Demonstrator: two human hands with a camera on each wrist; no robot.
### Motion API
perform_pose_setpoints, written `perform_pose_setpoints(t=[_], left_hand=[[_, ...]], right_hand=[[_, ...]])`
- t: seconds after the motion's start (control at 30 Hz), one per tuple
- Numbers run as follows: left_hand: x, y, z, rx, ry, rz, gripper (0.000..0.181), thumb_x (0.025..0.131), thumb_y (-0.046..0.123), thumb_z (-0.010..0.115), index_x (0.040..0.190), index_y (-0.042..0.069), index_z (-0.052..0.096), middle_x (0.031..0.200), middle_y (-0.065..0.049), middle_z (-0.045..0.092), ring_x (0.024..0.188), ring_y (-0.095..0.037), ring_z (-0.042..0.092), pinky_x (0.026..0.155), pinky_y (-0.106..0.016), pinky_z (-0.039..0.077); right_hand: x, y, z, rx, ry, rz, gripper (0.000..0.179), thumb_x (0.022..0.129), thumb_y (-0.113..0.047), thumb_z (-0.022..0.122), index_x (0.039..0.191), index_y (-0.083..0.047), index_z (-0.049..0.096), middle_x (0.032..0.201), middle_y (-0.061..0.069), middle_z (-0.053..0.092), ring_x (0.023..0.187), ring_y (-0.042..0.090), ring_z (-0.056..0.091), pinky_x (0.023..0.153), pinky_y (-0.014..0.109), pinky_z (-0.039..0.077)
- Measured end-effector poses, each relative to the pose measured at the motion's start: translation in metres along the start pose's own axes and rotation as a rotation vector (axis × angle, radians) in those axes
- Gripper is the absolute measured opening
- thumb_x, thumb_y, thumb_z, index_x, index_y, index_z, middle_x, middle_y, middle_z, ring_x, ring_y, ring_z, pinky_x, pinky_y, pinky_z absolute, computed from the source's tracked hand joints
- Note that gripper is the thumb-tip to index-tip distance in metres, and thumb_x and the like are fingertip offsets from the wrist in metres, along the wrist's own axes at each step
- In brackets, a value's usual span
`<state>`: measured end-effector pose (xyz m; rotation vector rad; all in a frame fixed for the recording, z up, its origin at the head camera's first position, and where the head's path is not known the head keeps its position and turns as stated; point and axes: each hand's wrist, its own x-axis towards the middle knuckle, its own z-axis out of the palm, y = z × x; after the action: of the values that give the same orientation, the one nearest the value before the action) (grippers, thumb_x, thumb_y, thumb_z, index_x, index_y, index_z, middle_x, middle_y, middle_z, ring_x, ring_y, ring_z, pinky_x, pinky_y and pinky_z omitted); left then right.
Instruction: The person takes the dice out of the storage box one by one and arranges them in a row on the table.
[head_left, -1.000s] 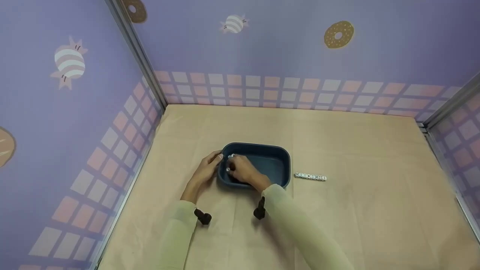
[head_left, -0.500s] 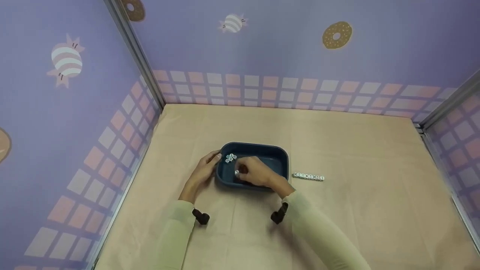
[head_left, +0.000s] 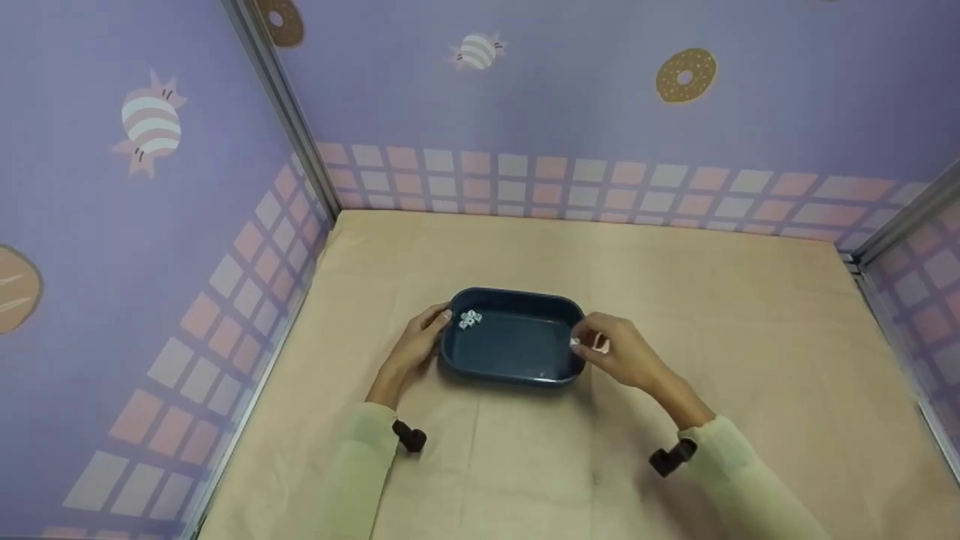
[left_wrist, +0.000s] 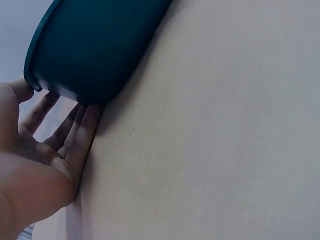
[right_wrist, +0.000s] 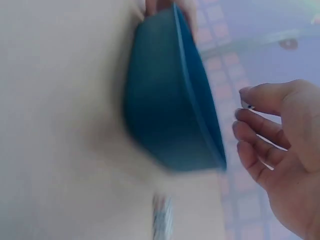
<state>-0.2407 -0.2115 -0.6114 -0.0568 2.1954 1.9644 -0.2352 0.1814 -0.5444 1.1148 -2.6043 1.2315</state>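
Note:
A dark blue rectangular tray (head_left: 517, 379) stands on the cloth-covered table. My left hand (head_left: 417, 341) holds its left end, thumb at the rim and fingers against the outer wall, as the left wrist view (left_wrist: 50, 155) also shows. Several white dice (head_left: 470, 320) lie clustered inside at the tray's left end. Over the right rim, my right hand (head_left: 622, 352) pinches one die (head_left: 575, 342) between thumb and finger; that die (right_wrist: 246, 105) is partly covered by the fingertips in the right wrist view. A row of dice (right_wrist: 162, 217), blurred there, is mostly hidden behind my right hand in the head view.
Beige cloth (head_left: 525, 465) covers the table, with a few creases. Purple patterned panels (head_left: 570, 97) stand at the back and both sides, joined by metal posts (head_left: 289, 112). Small dark devices (head_left: 673, 457) are strapped to both wrists.
My right hand has moved right from the tray's left part to its right rim, carrying a die. The dice left in the tray are uncovered. My left hand has stayed on the tray.

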Motion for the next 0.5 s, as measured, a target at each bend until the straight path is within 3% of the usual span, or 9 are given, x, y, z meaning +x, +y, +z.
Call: perform_pose_setpoints(t=[0.23,0.5], left_hand=[[0.001,0.001,0.002,0.001,0.004,0.011,0.054,0.110,0.045,0.057,0.155,0.015,0.054,0.151,-0.012,0.058,0.135,-0.032,0.060,0.109,-0.049,0.051],[0.000,-0.001,0.002,0.038,0.022,0.028,0.053,0.111,0.042,0.055,0.155,0.013,0.055,0.153,-0.015,0.057,0.137,-0.034,0.057,0.112,-0.051,0.047]], right_hand=[[-0.052,0.035,-0.033,-0.043,0.112,0.156,0.018,0.091,0.001,0.082,0.105,-0.007,0.074,0.095,-0.005,0.071,0.081,0.014,0.067,0.071,0.032,0.057],[-0.099,0.073,-0.051,-0.098,0.175,0.315,0.018,0.091,0.003,0.081,0.108,-0.001,0.076,0.095,0.003,0.072,0.085,0.018,0.066,0.073,0.023,0.055]])
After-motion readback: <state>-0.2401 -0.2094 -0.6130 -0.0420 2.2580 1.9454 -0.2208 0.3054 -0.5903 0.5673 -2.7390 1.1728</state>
